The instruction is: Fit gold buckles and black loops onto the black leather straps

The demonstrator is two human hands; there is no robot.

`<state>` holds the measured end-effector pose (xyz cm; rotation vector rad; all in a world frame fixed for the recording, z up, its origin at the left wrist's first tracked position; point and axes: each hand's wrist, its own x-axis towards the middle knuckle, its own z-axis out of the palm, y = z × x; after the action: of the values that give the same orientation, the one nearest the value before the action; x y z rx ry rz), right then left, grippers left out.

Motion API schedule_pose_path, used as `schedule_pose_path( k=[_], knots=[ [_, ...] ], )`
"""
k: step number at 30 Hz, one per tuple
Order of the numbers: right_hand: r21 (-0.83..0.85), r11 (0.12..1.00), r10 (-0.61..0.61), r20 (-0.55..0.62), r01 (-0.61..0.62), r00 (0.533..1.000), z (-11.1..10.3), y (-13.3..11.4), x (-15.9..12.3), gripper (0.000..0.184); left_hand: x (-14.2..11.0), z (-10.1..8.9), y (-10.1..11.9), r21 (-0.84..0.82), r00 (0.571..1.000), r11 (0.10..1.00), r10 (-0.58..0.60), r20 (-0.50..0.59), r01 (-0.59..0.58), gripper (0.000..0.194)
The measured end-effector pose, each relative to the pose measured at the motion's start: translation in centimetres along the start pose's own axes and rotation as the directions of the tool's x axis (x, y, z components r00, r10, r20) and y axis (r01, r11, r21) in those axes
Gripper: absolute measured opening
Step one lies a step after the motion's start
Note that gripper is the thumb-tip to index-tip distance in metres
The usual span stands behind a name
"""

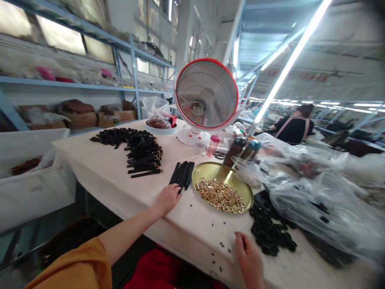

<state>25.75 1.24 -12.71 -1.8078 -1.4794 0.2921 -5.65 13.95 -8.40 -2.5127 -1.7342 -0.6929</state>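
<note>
**Writing:** the red marks on the far wall are too blurred to read.

**Left hand:** the left hand lies palm down and open on the white tablecloth, holding nothing, just beside a bundle of narrow black strips. An orange sleeve covers the upper arm.

**Right hand:** the right hand sits at the table's near edge with its fingers loosely curled. Whether they pinch anything cannot be told. Small black bits are scattered just beside it, and a heap of black pieces lies nearby.

**Materials:** a shallow brass-coloured tray holds a pile of shiny gold metal fittings. A long arc of black strips with gold ends curves across the cloth.

**Around:** a round heater with a red rim and wire guard stands on the table, beyond a pink-capped bottle. Clear plastic bags bulge on the right, partly covering the heap's far side. Blue shelving holds cardboard boxes, and a white bin stands on the left. A co-worker in black with pink straps sits beyond.
</note>
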Motion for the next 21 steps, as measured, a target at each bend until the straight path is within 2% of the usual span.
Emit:
schedule_pose_path(
  k=[5,12,17,21],
  knots=[
    [0.060,0.998,-0.013,-0.019,0.014,1.000,-0.4,-1.4,0.0,0.041,0.2,-0.4,0.1,0.045,1.000,0.999,0.001,0.005,-0.001,0.027],
    [0.147,0.989,-0.005,-0.004,0.006,1.000,-0.4,-0.9,0.1,0.035,0.5,-0.9,0.2,0.071,1.000,0.997,-0.020,0.023,0.018,0.025],
    [0.161,0.986,0.046,0.011,-0.047,0.999,-0.5,-1.2,0.1,0.033,4.8,-0.7,-0.7,0.098,0.987,0.985,-0.147,0.060,0.140,0.030],
    [0.170,0.981,0.093,0.008,-0.093,0.996,-0.5,-0.7,0.3,0.033,8.8,0.0,-1.8,0.097,0.952,0.966,-0.253,0.174,0.239,0.028]
  ],
)
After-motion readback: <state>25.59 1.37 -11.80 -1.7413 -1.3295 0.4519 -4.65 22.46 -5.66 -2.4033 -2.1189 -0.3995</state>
